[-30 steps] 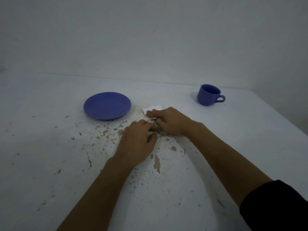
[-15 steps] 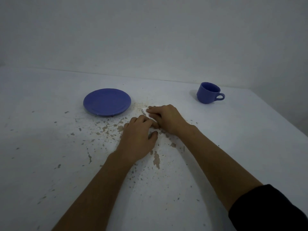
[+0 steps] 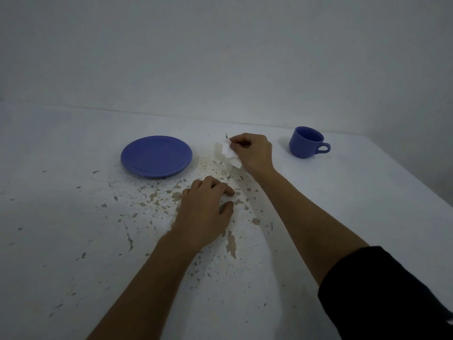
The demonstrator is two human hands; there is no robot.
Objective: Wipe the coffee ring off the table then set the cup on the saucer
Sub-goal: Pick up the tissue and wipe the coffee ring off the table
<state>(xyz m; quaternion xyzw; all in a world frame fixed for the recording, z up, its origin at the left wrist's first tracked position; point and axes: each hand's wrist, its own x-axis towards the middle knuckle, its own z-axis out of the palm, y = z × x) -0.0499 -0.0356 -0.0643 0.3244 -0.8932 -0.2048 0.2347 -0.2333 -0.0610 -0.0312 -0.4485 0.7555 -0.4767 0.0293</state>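
Observation:
My right hand (image 3: 253, 152) grips a crumpled white tissue (image 3: 228, 153) and holds it against the white table (image 3: 73, 217), between the blue saucer (image 3: 156, 156) and the blue cup (image 3: 306, 142). A faint brownish stain (image 3: 213, 163) lies on the table just left of and below the tissue. The saucer sits at centre left with nothing on it. The cup stands upright at the right, handle pointing right, a short gap from my right hand. My left hand (image 3: 206, 209) rests palm down on the table nearer to me, fingers curled, holding nothing.
The tabletop has many chipped paint patches (image 3: 231, 244) around my left hand and toward the front. A plain wall (image 3: 220, 57) rises behind the table. The table's right edge (image 3: 416, 177) runs diagonally at the far right.
My right hand has carried the tissue away from my left hand, further back toward the cup. The two hands, which were together, are apart. My left hand stays in place.

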